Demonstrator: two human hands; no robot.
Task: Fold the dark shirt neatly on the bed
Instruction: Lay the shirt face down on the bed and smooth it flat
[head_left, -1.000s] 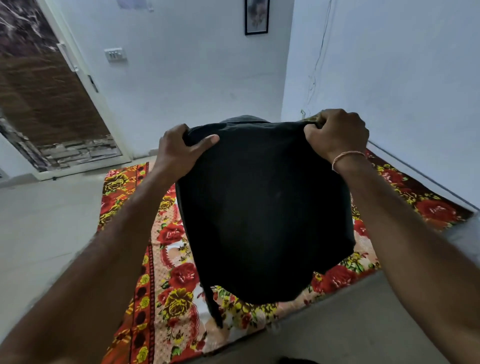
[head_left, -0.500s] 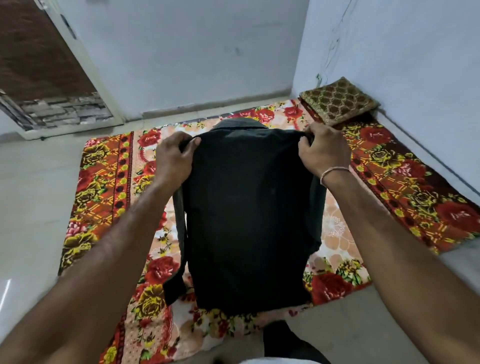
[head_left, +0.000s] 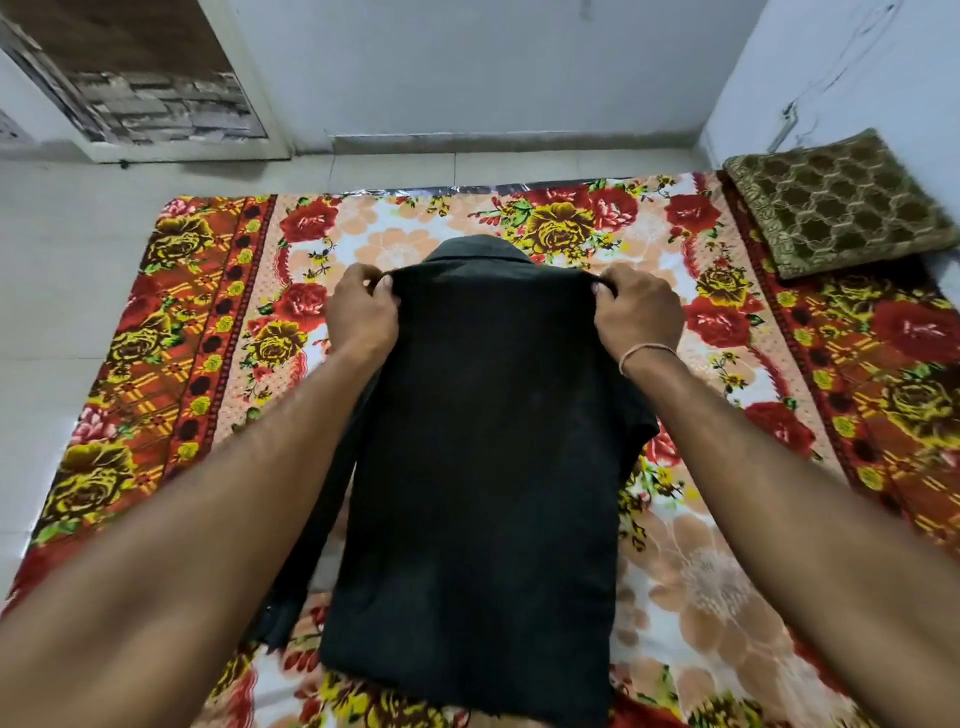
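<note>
- While only the head view is on hand, it shows the dark shirt spread lengthwise down the middle of the bed, its collar at the far end and its hem nearest the person; most of the panel seems to lie on the flowered sheet, though whether the far edge is down or just above it I cannot tell.
- The left hand pinches the far left corner of the panel between thumb and curled fingers; the right hand pinches the far right corner the same way, a thread band on its wrist.
- A sleeve or side flap trails out along the left edge under the left forearm, and a smaller bulge of cloth shows on the right edge.
- To do this step well, I judge both corners should be kept level and lightly taut, so that the panel lands square to the collar without a ripple.
- The stray left flap looks likely to spoil the outline unless it is tucked under before the next fold.
- A patterned cushion sits at the far right corner, well apart from the shirt.
</note>
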